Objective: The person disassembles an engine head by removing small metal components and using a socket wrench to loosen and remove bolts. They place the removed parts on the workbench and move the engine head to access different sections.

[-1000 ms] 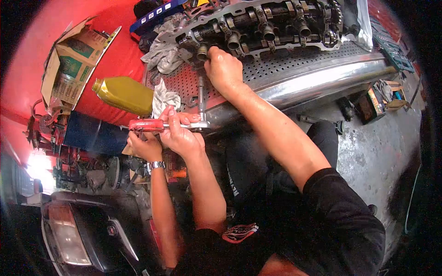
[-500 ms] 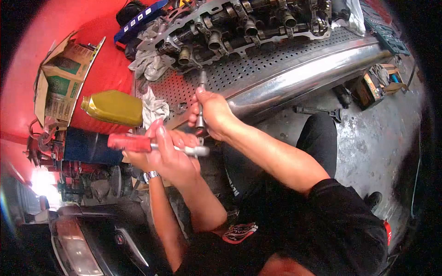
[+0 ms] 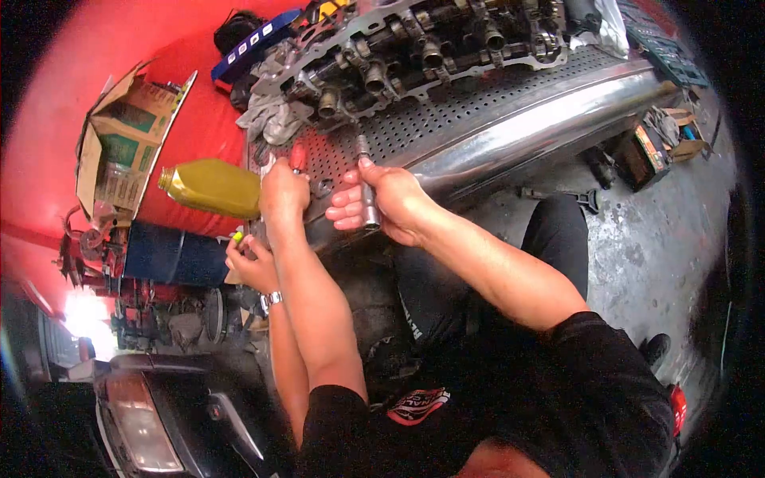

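Note:
My right hand point(image 3: 390, 199) holds a chrome socket extension point(image 3: 368, 187) across the palm, thumb pressed on it and fingers partly stretched. One end points at the cylinder head point(image 3: 430, 60); a wider socket end sticks out below. My left hand point(image 3: 283, 191) is over the left edge of the perforated metal bench top point(image 3: 398, 123), back of the hand up, fingers curled at a red-handled tool point(image 3: 298, 157). Its shaft is hidden. Beside my left hand lies an olive plastic bottle point(image 3: 215, 189). The cylinder head rests on the bench with its valve gear exposed.
A co-worker's hand point(image 3: 253, 267) with a wristwatch holds something small and yellow-green, close by my left forearm. Grey rags point(image 3: 271, 119) lie left of the cylinder head. A cardboard box point(image 3: 135, 135) stands at far left, another box point(image 3: 641, 151) on the floor right.
My left hand has moved up and forward to the bench with the red-handled tool. My right hand has shifted slightly, its fingers loosened. The co-worker's hand is now uncovered.

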The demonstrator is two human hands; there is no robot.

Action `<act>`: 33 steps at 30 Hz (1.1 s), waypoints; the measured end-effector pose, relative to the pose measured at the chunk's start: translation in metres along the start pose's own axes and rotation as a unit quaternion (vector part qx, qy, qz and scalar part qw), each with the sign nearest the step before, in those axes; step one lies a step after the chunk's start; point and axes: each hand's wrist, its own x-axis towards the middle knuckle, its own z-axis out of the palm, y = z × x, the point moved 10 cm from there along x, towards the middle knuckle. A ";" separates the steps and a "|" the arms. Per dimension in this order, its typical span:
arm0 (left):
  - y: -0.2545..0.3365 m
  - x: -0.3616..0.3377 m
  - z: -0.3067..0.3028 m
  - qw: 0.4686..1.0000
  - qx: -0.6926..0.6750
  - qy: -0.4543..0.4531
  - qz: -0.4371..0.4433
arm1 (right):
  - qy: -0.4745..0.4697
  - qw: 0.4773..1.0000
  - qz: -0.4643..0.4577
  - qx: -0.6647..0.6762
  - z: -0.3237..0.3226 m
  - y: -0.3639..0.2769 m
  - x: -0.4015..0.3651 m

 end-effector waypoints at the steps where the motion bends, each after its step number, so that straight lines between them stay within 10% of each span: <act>1: -0.002 0.005 0.002 1.000 0.009 0.009 -0.008 | 0.004 1.000 -0.001 -0.006 -0.002 -0.002 -0.001; 5: 0.002 -0.010 -0.015 0.997 0.008 0.072 -0.031 | -0.009 0.999 -0.034 0.009 -0.002 -0.004 0.007; 8: 0.016 -0.067 -0.060 0.948 -0.132 0.290 0.021 | 0.026 0.997 -0.071 -0.015 0.002 -0.005 0.014; 12: 0.037 -0.116 -0.013 0.848 -0.526 0.007 -0.059 | -0.024 0.997 -0.053 -0.059 0.017 0.002 0.023; 16: 0.034 -0.111 0.013 0.800 -0.598 -0.022 -0.047 | -0.065 0.987 -0.021 -0.145 0.034 -0.006 0.016; 19: 0.038 -0.102 0.022 0.755 -0.650 -0.064 -0.056 | -0.051 0.889 -0.191 -0.412 0.026 -0.042 0.033; 21: 0.040 -0.096 0.029 0.799 -0.596 -0.057 -0.058 | 0.006 0.815 -0.228 -0.532 0.009 -0.068 0.036; 24: 0.044 -0.091 0.034 0.873 -0.480 -0.046 -0.076 | 0.167 0.530 -0.492 -0.671 0.009 -0.132 -0.006; 27: 0.047 -0.077 0.030 0.952 -0.299 0.008 -0.061 | 0.015 0.628 -0.288 -0.722 -0.004 -0.126 0.028; 33: 0.063 -0.074 0.010 0.987 -0.134 0.089 -0.022 | 0.012 0.602 -0.417 -0.680 0.018 -0.126 0.006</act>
